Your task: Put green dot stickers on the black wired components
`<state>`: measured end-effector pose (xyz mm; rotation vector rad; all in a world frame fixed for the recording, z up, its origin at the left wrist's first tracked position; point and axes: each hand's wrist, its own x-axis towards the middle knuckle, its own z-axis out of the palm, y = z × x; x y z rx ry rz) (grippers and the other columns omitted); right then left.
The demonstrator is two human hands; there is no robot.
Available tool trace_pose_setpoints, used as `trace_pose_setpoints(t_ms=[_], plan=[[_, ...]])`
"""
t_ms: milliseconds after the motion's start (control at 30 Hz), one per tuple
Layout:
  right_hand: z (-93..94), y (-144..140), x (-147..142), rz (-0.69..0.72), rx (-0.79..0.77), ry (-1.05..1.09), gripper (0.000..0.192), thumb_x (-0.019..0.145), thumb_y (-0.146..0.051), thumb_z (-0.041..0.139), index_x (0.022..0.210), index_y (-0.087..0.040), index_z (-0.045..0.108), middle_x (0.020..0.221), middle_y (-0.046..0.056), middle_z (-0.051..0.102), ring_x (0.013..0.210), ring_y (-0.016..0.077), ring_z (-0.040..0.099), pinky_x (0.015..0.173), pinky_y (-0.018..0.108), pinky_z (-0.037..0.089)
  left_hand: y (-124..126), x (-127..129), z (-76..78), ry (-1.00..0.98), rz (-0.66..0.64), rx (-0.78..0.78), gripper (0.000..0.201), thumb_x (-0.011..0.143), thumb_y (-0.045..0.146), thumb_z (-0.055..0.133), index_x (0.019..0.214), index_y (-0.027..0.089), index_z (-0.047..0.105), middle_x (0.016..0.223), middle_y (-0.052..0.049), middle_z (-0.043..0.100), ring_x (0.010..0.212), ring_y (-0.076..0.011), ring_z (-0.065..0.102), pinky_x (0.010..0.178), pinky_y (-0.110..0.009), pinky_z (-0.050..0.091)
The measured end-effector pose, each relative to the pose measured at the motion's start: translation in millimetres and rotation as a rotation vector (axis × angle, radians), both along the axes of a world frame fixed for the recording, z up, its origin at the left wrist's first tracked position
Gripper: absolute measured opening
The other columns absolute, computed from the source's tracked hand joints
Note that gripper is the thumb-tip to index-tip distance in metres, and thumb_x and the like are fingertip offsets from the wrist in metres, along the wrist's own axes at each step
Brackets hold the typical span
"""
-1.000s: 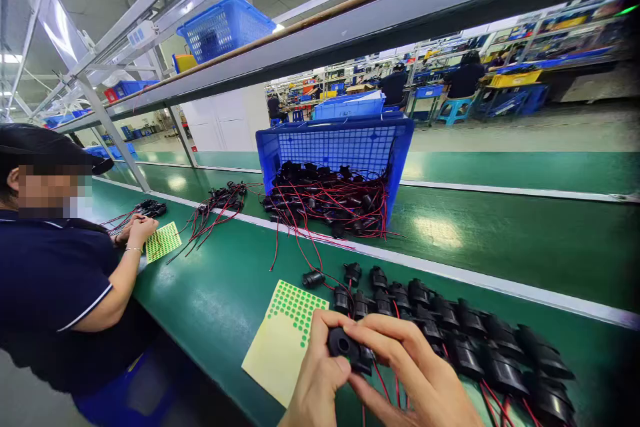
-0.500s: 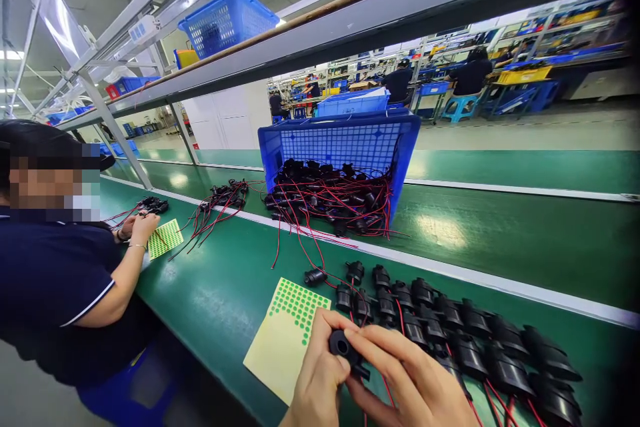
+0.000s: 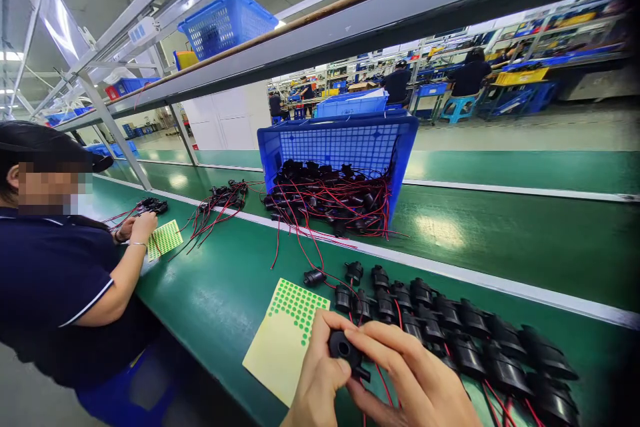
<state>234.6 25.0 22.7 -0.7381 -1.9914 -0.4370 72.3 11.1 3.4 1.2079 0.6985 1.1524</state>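
Note:
Between my hands, low in the view, is a small black water pump (image 3: 343, 349) with a round opening facing me and a short spout at its lower right. My left hand (image 3: 317, 373) wraps its thumb and index finger around the pump's left side. From the right, the fingertips of my right hand (image 3: 410, 373) press on its top edge. Left of my hands lies a pale yellow sheet (image 3: 270, 353) with rows of green round stickers (image 3: 295, 300), part of them gone. Several similar pumps (image 3: 465, 350) with red and black wires stand in rows on the right.
A tipped blue crate (image 3: 405, 153) spills a tangle of pumps and wires (image 3: 330, 197) onto the green bench (image 3: 200, 307). A co-worker (image 3: 55, 267) sits at left with another sticker sheet (image 3: 167, 240). A rail (image 3: 350, 27) crosses above, holding a blue basket (image 3: 225, 23).
My hands and the pump stay nearly in place, with only a slight shift. The co-worker's head has turned a little.

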Motion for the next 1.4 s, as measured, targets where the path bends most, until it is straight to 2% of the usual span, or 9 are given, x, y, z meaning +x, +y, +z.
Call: trace_pose_setpoints(t_ms=[333, 467, 567, 700, 833, 1033, 1200, 1300, 1400], plan=[[2.4, 0, -2, -0.019, 0.030, 0.013, 0.020, 0.105, -0.021, 0.044, 0.109, -0.015, 0.063, 0.089, 0.008, 0.076, 0.079, 0.0144, 0.076, 0.076, 0.024, 0.063, -3, 2, 7.5, 0.021, 0.014, -0.036, 0.040, 0.076, 0.040, 0.055, 0.109, 0.018, 0.049, 0.096, -0.004, 0.047, 0.090, -0.0223, 0.040, 0.083, -0.037, 0.031], [-2.8, -1, -1, -0.037, 0.061, -0.004, 0.019, 0.103, -0.019, 0.047, 0.109, -0.015, 0.064, 0.089, 0.009, 0.076, 0.081, 0.0168, 0.076, 0.076, 0.027, 0.063, -5, 4, 8.8, 0.058, 0.042, -0.034, 0.034, 0.075, 0.030, 0.049, 0.107, 0.019, 0.049, 0.094, -0.003, 0.045, 0.089, -0.0218, 0.041, 0.083, -0.038, 0.033], [-4.1, 0, 0, -0.020, 0.016, -0.010, 0.018, 0.100, -0.018, 0.049, 0.111, -0.015, 0.064, 0.092, 0.010, 0.075, 0.082, 0.0177, 0.076, 0.076, 0.027, 0.064, -6, 4, 7.2, 0.078, 0.068, -0.029, 0.031, 0.079, 0.026, 0.046, 0.108, 0.019, 0.049, 0.096, -0.004, 0.045, 0.092, -0.0220, 0.042, 0.086, -0.037, 0.034], [1.8, 1, 0, 0.046, -0.089, 0.044, 0.020, 0.097, -0.016, 0.050, 0.114, -0.015, 0.062, 0.095, 0.009, 0.072, 0.085, 0.0168, 0.076, 0.074, 0.023, 0.064, -3, -1, 3.9, 0.029, 0.000, -0.011, 0.034, 0.084, 0.033, 0.051, 0.115, 0.019, 0.051, 0.103, -0.005, 0.047, 0.097, -0.0234, 0.044, 0.091, -0.038, 0.034], [6.3, 0, 1, 0.083, -0.130, 0.069, 0.020, 0.100, -0.020, 0.050, 0.116, -0.015, 0.061, 0.097, 0.010, 0.070, 0.086, 0.0167, 0.075, 0.076, 0.023, 0.063, 0, -8, 2.3, -0.010, -0.073, -0.017, 0.035, 0.086, 0.040, 0.055, 0.114, 0.019, 0.054, 0.104, -0.006, 0.049, 0.099, -0.0246, 0.044, 0.091, -0.038, 0.035], [7.0, 0, 1, 0.091, -0.125, 0.029, 0.019, 0.100, -0.018, 0.049, 0.115, -0.013, 0.060, 0.097, 0.010, 0.069, 0.087, 0.0161, 0.074, 0.076, 0.022, 0.063, -2, -6, 2.5, -0.010, -0.030, -0.027, 0.030, 0.087, 0.036, 0.052, 0.111, 0.019, 0.056, 0.101, -0.006, 0.049, 0.096, -0.0237, 0.044, 0.089, -0.038, 0.036], [6.6, 0, -1, 0.124, -0.140, 0.056, 0.019, 0.097, -0.016, 0.051, 0.114, -0.015, 0.060, 0.095, 0.009, 0.070, 0.082, 0.0151, 0.074, 0.071, 0.021, 0.062, -3, -1, 3.1, -0.100, -0.010, -0.066, 0.027, 0.079, 0.030, 0.052, 0.103, 0.018, 0.056, 0.096, -0.005, 0.051, 0.092, -0.0221, 0.044, 0.085, -0.037, 0.035], [7.4, 2, 0, 0.144, -0.162, 0.103, 0.022, 0.094, -0.015, 0.054, 0.115, -0.016, 0.060, 0.095, 0.009, 0.070, 0.082, 0.0160, 0.074, 0.069, 0.022, 0.063, -1, -1, 5.9, -0.165, -0.068, -0.118, 0.029, 0.077, 0.032, 0.056, 0.102, 0.017, 0.057, 0.095, -0.005, 0.054, 0.093, -0.0225, 0.047, 0.085, -0.036, 0.034], [11.6, 5, 2, 0.190, -0.250, 0.130, 0.027, 0.090, -0.016, 0.058, 0.117, -0.018, 0.061, 0.098, 0.008, 0.069, 0.084, 0.0160, 0.073, 0.069, 0.021, 0.062, 2, 0, 12.1, -0.248, -0.143, -0.137, 0.036, 0.080, 0.040, 0.062, 0.107, 0.016, 0.058, 0.102, -0.007, 0.058, 0.101, -0.0247, 0.052, 0.092, -0.037, 0.034]])
